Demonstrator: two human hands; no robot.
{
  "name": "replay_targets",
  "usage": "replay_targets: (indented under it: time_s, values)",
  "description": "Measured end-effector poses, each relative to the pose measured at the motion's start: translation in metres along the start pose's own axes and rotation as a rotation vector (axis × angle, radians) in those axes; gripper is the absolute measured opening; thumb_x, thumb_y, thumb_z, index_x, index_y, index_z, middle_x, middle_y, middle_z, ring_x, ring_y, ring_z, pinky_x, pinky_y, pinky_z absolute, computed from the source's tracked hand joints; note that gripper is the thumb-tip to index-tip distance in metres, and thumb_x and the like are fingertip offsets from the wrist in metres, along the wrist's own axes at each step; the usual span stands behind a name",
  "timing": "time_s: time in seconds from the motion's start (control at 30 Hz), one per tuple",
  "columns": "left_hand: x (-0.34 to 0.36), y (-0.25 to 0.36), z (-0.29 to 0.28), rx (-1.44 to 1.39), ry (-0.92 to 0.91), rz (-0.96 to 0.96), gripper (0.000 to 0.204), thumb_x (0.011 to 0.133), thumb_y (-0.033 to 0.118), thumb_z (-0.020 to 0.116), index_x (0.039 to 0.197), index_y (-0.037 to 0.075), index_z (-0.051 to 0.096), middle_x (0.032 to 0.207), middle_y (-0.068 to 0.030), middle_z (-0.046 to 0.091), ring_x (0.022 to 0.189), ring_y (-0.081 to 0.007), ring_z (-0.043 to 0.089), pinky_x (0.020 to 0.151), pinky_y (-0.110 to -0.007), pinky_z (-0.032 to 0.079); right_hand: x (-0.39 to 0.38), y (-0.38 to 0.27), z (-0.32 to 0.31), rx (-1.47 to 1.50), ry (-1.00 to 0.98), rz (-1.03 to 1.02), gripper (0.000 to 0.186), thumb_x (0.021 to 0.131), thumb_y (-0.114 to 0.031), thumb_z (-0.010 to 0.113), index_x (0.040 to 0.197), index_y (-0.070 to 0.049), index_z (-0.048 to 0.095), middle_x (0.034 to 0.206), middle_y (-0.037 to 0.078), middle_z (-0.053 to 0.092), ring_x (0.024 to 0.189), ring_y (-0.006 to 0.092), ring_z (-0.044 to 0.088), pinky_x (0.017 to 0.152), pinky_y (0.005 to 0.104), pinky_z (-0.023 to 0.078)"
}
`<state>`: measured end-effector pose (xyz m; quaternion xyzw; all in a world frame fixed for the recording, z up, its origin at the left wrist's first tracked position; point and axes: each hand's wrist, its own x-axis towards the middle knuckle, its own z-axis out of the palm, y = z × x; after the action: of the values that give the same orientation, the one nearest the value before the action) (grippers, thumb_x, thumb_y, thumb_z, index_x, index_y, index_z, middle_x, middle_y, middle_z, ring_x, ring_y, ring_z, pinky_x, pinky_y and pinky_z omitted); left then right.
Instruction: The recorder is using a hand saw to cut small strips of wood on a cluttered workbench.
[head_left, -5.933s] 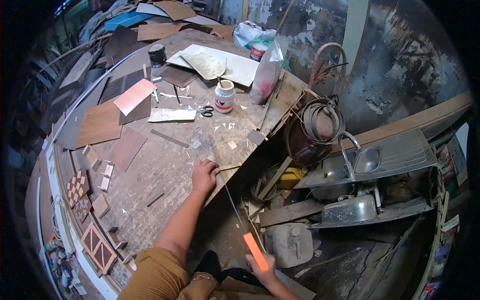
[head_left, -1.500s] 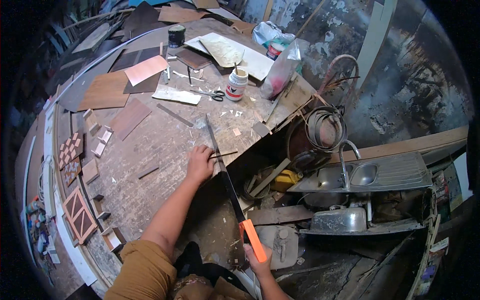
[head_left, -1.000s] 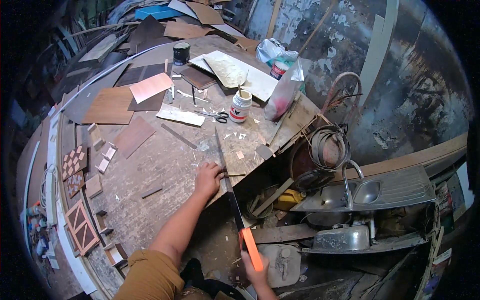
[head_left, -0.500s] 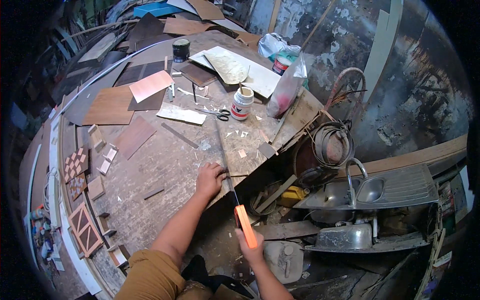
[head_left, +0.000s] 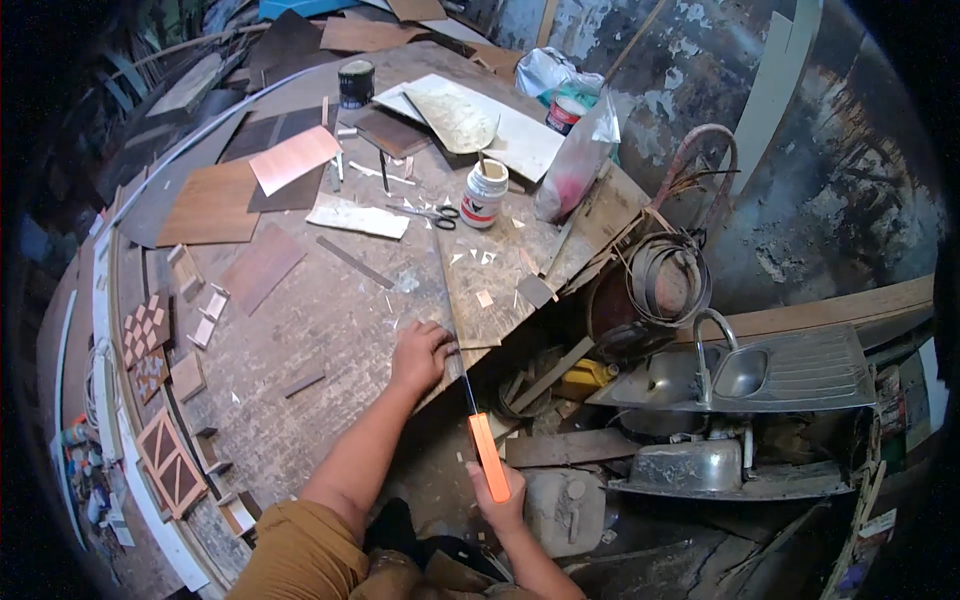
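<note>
My right hand (head_left: 498, 495) is wrapped round the orange handle (head_left: 489, 458) of a handsaw, below the table's near edge. The narrow saw blade (head_left: 470, 393) runs up and away from the handle, close past the fingers of my left hand (head_left: 421, 352). That hand is closed at the table edge, its curled fingers pressing on a thin wooden strip (head_left: 482, 343) whose free end sticks out to the right. The blade lies across the strip beside the fingertips. The grip under the left fingers is partly hidden.
On the worn wooden table (head_left: 330, 340) are scissors (head_left: 440, 215), a white glue jar (head_left: 482, 194), a dark can (head_left: 356, 84), veneer sheets (head_left: 210, 210) and small scraps. Small wooden pieces (head_left: 170, 450) line the left edge. To the right, below table height, is a steel sink (head_left: 800, 375).
The whole view has shifted slightly. The saw handle sits a little lower against the table edge, and the strip's free end shows more plainly. Both hands keep their hold.
</note>
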<state>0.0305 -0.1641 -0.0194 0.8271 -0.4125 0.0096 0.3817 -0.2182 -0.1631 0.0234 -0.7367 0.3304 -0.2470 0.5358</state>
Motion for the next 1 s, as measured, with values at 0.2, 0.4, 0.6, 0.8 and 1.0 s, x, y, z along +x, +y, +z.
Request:
replay_targets:
  time_s: [0.2, 0.4, 0.6, 0.8, 1.0]
  values:
    - [0.004, 0.004, -0.003, 0.021, 0.027, -0.009, 0.011, 0.074, 0.015, 0.066, 0.083, 0.01, 0.067, 0.087, -0.0051, 0.061, 0.089, -0.0277, 0.054, 0.08, -0.04, 0.041, -0.062, 0.016, -0.033, -0.058, -0.027, -0.013, 0.022, 0.081, -0.019, 0.071, 0.072, -0.002, 0.062, 0.055, 0.01, 0.055, 0.046, 0.023, 0.054, 0.043, 0.0355, 0.039]
    - [0.004, 0.007, 0.001, 0.026, -0.005, -0.005, 0.011, 0.074, 0.016, 0.067, 0.083, 0.009, 0.066, 0.087, -0.0051, 0.061, 0.089, -0.0275, 0.053, 0.08, -0.039, 0.041, -0.017, 0.015, -0.011, -0.195, 0.025, -0.264, 0.026, 0.082, -0.019, 0.07, 0.068, -0.002, 0.058, 0.056, 0.011, 0.053, 0.044, 0.024, 0.05, 0.042, 0.0348, 0.038]
    - [0.004, 0.0, 0.004, -0.006, 0.086, -0.013, 0.009, 0.072, 0.011, 0.066, 0.078, 0.006, 0.062, 0.085, -0.0077, 0.059, 0.086, -0.0292, 0.053, 0.077, -0.041, 0.042, -0.049, 0.006, -0.037, -0.141, -0.038, -0.118, 0.024, 0.081, -0.017, 0.07, 0.069, 0.0, 0.059, 0.055, 0.011, 0.052, 0.045, 0.0233, 0.051, 0.044, 0.0328, 0.04]
    - [0.002, -0.004, 0.003, -0.017, 0.118, -0.025, 0.009, 0.071, 0.01, 0.066, 0.078, 0.006, 0.062, 0.085, -0.0073, 0.059, 0.086, -0.0289, 0.053, 0.077, -0.04, 0.043, -0.061, 0.019, -0.06, -0.148, -0.032, -0.029, 0.023, 0.081, -0.018, 0.07, 0.07, -0.001, 0.059, 0.055, 0.012, 0.053, 0.045, 0.0247, 0.053, 0.044, 0.0341, 0.041]
    - [0.006, -0.006, 0.005, -0.003, 0.074, -0.005, 0.01, 0.07, 0.008, 0.068, 0.079, 0.005, 0.063, 0.084, -0.0078, 0.06, 0.085, -0.0305, 0.053, 0.075, -0.04, 0.043, -0.036, 0.017, -0.052, -0.12, -0.04, -0.027, 0.025, 0.081, -0.019, 0.07, 0.069, -0.001, 0.058, 0.055, 0.011, 0.052, 0.046, 0.0234, 0.051, 0.045, 0.0346, 0.04]
